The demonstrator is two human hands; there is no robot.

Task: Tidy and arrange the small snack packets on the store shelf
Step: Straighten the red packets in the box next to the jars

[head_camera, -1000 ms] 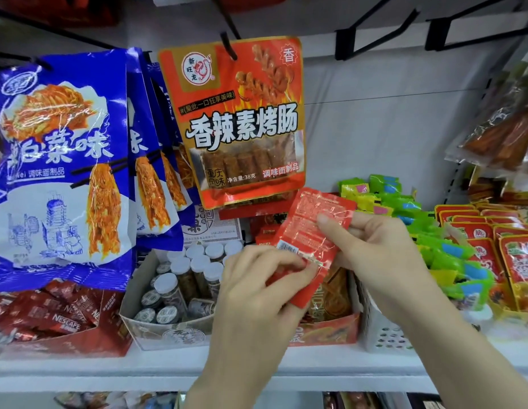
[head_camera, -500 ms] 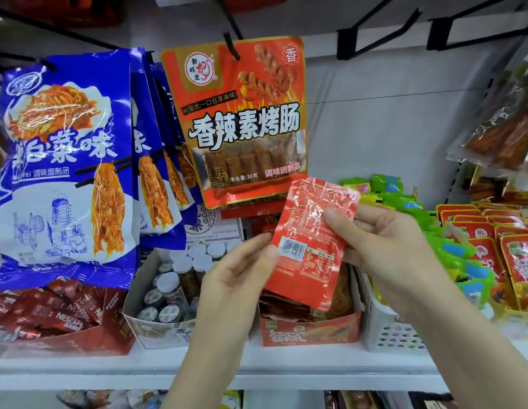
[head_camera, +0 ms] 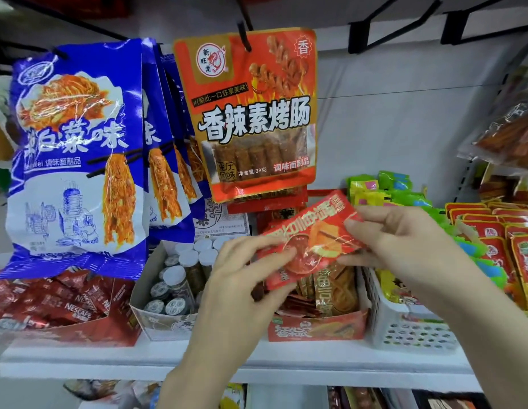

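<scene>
1. A small red snack packet (head_camera: 311, 240) is held in the air by both hands, tilted so its upper right corner sits higher than its lower left, printed face toward the camera.
2. The left hand (head_camera: 242, 278) pinches the packet's lower left part, thumb across the front and fingers curled behind.
3. The right hand (head_camera: 404, 243) grips the packet's right edge, fingertips (head_camera: 353, 224) on the front near the upper corner.
4. The packet hovers just above an open red display box (head_camera: 317, 327) that stands on the white shelf (head_camera: 227, 361); more packets of the same sort stand upright in that box.
5. Left of the red display box, touching or nearly so, is a cardboard box of small capped bottles (head_camera: 180, 278).
6. Farther left of the red display box lies a red tray of Nescafe sachets (head_camera: 59, 302).
7. Right of the red display box stands a white perforated basket (head_camera: 410, 332), with green packets (head_camera: 404, 193) above and behind it.
8. Above the red display box hangs an orange sausage-snack bag (head_camera: 251, 113) on a hook.
9. Up and to the left of the red display box hang blue snack bags (head_camera: 76, 160).
10. Far right of the red display box stand rows of red-and-yellow packets (head_camera: 508, 240).
</scene>
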